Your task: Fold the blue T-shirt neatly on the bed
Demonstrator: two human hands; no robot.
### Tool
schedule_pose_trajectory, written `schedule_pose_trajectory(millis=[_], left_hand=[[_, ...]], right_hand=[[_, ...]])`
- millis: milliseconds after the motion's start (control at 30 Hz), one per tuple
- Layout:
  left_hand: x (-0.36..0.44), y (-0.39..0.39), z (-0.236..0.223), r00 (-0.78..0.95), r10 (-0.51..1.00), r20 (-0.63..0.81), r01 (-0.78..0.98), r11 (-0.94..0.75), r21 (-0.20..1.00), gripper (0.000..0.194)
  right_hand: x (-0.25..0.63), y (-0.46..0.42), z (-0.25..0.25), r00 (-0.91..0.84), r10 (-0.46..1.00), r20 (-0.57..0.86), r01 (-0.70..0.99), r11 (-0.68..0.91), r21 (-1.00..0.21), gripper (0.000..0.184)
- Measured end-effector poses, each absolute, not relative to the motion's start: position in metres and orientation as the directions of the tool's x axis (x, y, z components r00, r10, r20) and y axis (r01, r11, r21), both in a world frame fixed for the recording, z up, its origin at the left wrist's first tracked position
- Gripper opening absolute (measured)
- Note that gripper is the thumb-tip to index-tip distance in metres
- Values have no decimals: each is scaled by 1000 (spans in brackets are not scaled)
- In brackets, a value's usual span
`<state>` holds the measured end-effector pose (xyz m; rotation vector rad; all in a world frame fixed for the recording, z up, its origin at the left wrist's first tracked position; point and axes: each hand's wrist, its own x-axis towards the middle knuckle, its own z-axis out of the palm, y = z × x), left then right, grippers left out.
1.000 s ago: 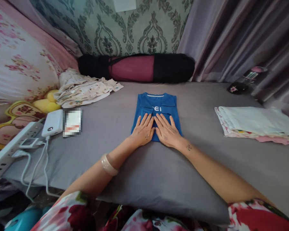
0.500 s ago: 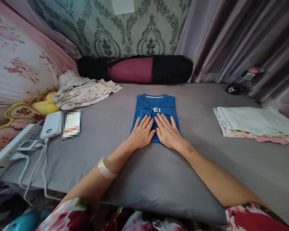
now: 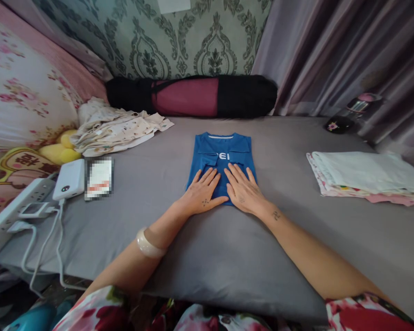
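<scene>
A patterned grey-green wall [image 3: 184, 46] rises behind a wide surface spread with a grey sheet [image 3: 148, 184], and a mauve curtain [image 3: 307, 55] falls down the right side. To my left a floral cloth [image 3: 24, 92] bulges up at the edge. A long black and maroon bag [image 3: 189, 96] lies against the foot of the wall, and a neat stack of folded cloth [image 3: 369, 174] sits well off to the right, opposite a crumpled pale cloth [image 3: 120, 131] on the left. In the middle, on the sheet, lies the blue shirt [image 3: 222, 147], flat, its sleeves folded in over its front and partly covering the white letters.

Both of the person's hands rest palm down on its near part, side by side and pinching nothing. The left hand [image 3: 202, 191] is laid out flat, thumb stretched inward; the right hand [image 3: 243, 188] is just as flat, its fingers slightly parted. Smaller still, a white power bank [image 3: 69, 180] sits by the crumpled cloth, and a pale bangle [image 3: 148, 244] rings the left forearm.
</scene>
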<state>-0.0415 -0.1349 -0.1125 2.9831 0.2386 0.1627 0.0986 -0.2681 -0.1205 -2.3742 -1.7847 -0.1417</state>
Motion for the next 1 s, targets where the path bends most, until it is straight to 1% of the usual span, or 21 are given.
schedule_pose_trajectory(millis=[133, 267, 333, 400, 500, 833, 1000], left_hand=[[-44, -133, -108, 977, 167, 130, 150, -980, 129, 82], [-47, -126, -108, 936, 283, 209, 268, -958, 99, 74], [-48, -123, -111, 921, 335, 200, 322, -942, 96, 74], [-48, -121, -114, 922, 351, 165, 339, -936, 95, 75], [-47, -121, -116, 928, 348, 135, 338, -937, 93, 75], [-47, -120, -113, 924, 353, 145, 345, -935, 79, 76], [-50, -110, -109, 867, 469, 170, 464, -883, 70, 68]], right_hand=[[100, -270, -113, 289, 939, 183, 957, -278, -88, 55], [105, -270, -110, 355, 908, 222, 935, -341, -99, 56], [108, -270, -112, 375, 903, 211, 927, -361, -102, 56], [110, -269, -116, 384, 903, 191, 923, -371, -102, 56], [111, -269, -120, 391, 903, 178, 920, -378, -102, 56], [111, -270, -117, 392, 900, 191, 920, -380, -95, 56], [120, -271, -114, 508, 829, 232, 861, -494, -119, 58]])
